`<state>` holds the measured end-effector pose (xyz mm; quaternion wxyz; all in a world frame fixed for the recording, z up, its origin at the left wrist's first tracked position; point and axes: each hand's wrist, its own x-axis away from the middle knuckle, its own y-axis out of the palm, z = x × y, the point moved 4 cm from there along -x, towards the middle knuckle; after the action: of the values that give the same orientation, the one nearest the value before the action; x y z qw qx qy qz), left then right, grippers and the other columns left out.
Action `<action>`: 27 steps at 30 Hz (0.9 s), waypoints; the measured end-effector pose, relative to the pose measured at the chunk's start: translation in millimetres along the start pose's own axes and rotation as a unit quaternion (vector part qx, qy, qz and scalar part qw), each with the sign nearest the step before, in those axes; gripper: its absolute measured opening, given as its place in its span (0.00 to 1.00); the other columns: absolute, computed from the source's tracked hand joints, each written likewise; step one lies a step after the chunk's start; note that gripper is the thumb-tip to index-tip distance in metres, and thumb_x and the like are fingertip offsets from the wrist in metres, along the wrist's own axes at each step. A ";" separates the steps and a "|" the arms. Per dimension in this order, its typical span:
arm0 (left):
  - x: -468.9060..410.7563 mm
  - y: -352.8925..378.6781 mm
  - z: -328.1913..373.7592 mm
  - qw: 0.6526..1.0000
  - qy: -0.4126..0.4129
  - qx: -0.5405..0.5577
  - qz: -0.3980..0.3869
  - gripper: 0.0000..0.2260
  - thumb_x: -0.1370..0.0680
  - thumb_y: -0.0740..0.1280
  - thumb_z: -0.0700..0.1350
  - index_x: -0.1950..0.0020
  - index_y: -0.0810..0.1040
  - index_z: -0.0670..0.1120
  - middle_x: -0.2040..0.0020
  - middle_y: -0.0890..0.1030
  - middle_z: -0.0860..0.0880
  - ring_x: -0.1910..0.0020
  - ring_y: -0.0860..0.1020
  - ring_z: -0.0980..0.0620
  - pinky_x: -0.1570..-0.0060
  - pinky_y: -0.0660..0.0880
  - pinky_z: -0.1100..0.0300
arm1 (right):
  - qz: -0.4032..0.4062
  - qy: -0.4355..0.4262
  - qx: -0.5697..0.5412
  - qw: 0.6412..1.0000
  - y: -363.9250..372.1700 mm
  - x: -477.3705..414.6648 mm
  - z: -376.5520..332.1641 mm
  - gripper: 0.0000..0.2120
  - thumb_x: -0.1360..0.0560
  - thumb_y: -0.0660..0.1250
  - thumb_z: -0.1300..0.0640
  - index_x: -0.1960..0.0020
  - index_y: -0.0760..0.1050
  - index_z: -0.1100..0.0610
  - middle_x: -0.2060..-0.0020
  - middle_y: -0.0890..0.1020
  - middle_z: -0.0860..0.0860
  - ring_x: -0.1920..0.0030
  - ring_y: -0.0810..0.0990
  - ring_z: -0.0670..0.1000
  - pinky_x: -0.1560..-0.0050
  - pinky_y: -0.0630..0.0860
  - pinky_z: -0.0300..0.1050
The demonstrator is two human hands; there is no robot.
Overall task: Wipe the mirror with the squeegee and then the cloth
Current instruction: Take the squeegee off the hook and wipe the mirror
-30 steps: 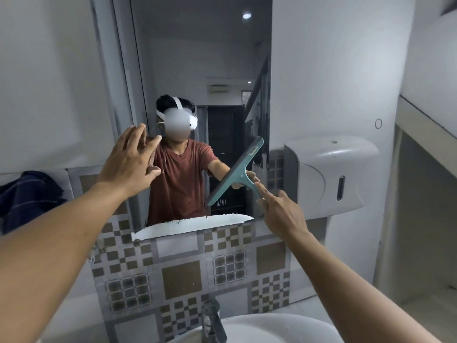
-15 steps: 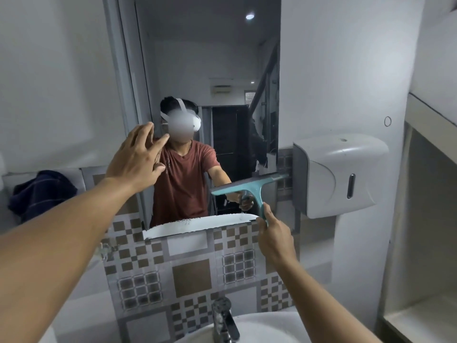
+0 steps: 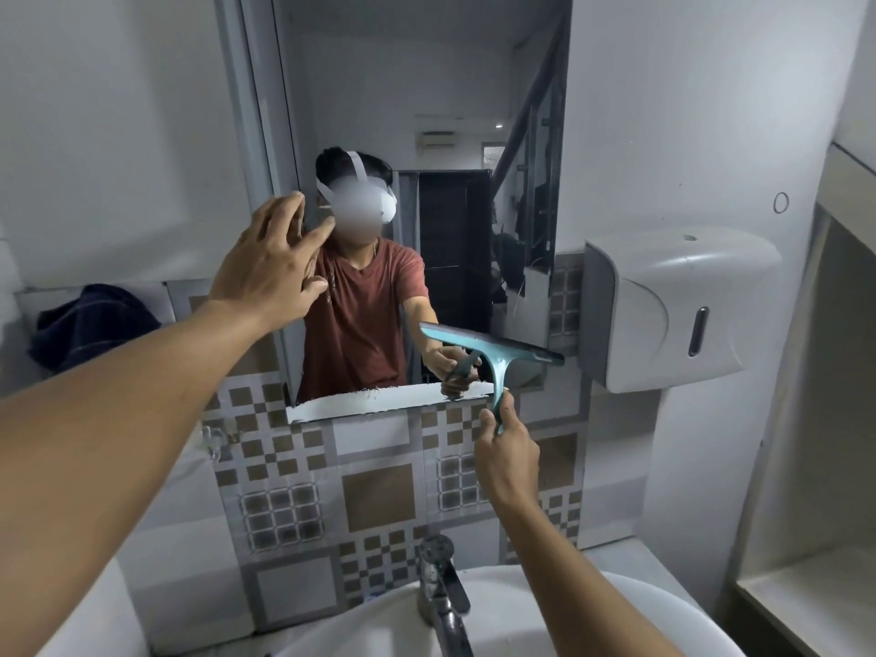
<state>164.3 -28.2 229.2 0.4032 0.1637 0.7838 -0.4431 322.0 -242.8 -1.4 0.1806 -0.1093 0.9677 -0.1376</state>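
The tall mirror (image 3: 426,101) hangs on the wall above the sink and reflects a person in a red shirt. My right hand (image 3: 506,448) grips the handle of a teal squeegee (image 3: 493,349), whose blade lies nearly level against the mirror's lower right part, just above the bottom edge. My left hand (image 3: 272,265) is raised with fingers spread at the mirror's left edge, holding nothing. A dark blue cloth (image 3: 92,322) lies bunched on the ledge at the left, away from both hands.
A white wall dispenser (image 3: 663,305) juts out right beside the mirror, close to the squeegee's right end. Below are patterned tiles (image 3: 369,495), a chrome tap (image 3: 443,590) and a white sink (image 3: 630,609). A recessed shelf (image 3: 815,595) is at the right.
The squeegee blade turned from steeply tilted to nearly level and slid down to the mirror's lower right. My right hand closed around its handle. My left hand stayed raised at the left edge.
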 end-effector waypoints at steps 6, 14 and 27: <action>0.3 -0.4 0.1 1.000 -0.005 0.000 0.002 0.36 0.28 0.77 0.49 0.23 0.68 0.46 0.23 0.61 0.36 0.26 0.59 0.33 0.34 0.70 0.33 | 0.003 0.067 -0.080 0.995 32.6 15.9 -5.5 0.24 0.17 0.55 0.44 0.21 0.62 0.44 0.54 0.81 0.50 0.53 0.80 0.53 0.50 0.82 0.61; -1.4 -0.3 -2.7 1.000 -0.001 -0.013 0.001 0.35 0.28 0.77 0.51 0.24 0.68 0.45 0.23 0.62 0.36 0.25 0.60 0.33 0.32 0.69 0.35 | 0.000 0.142 -0.199 0.970 73.3 34.6 -22.3 0.23 0.16 0.58 0.46 0.23 0.66 0.51 0.54 0.84 0.55 0.59 0.82 0.50 0.54 0.83 0.51; -3.6 2.7 -9.5 0.999 0.014 -0.036 0.010 0.31 0.27 0.75 0.51 0.26 0.71 0.45 0.25 0.64 0.37 0.27 0.62 0.34 0.34 0.71 0.36 | -0.023 0.172 -0.262 0.949 115.1 69.9 -36.3 0.26 0.16 0.59 0.47 0.20 0.60 0.49 0.55 0.81 0.48 0.57 0.81 0.46 0.54 0.81 0.44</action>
<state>163.6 -18.6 233.2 0.4019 0.1634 0.8032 -0.4083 226.0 -144.8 -26.3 -0.0263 -0.1494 0.9833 0.1001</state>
